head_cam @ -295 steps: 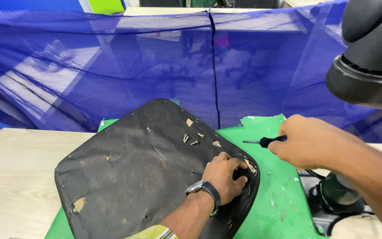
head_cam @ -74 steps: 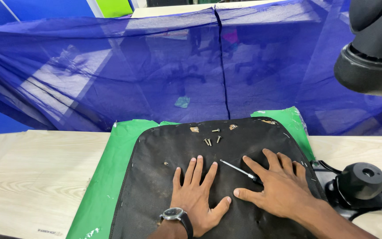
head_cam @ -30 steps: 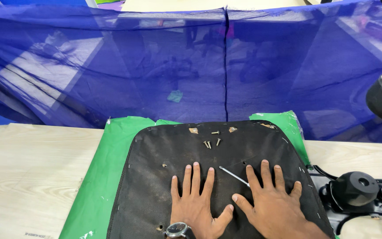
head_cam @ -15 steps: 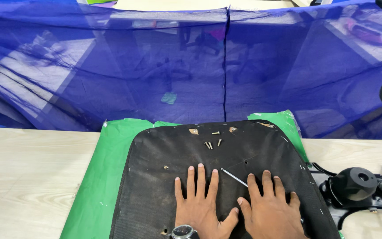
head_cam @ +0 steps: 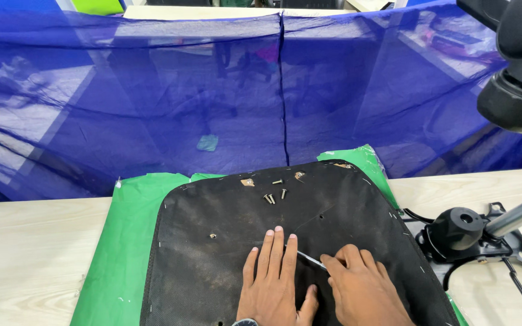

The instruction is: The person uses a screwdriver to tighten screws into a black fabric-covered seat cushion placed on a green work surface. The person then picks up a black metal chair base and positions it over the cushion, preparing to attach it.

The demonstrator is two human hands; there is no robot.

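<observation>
At the bottom centre, the left hand (head_cam: 275, 284) is lying flat and open on the black seat pad (head_cam: 212, 253), while the right hand (head_cam: 364, 290) beside it is curling its fingers around a screwdriver (head_cam: 309, 259). Farther up the pad, loose screws (head_cam: 271, 196) are sitting near its top edge, and the green mat (head_cam: 122, 241) is showing around it.

the scene is evenly and brightly lit from above; soft shadows are cast, pale reflections are seen on the sheer blue mesh curtain (head_cam: 152, 108), focus is sharp.
</observation>
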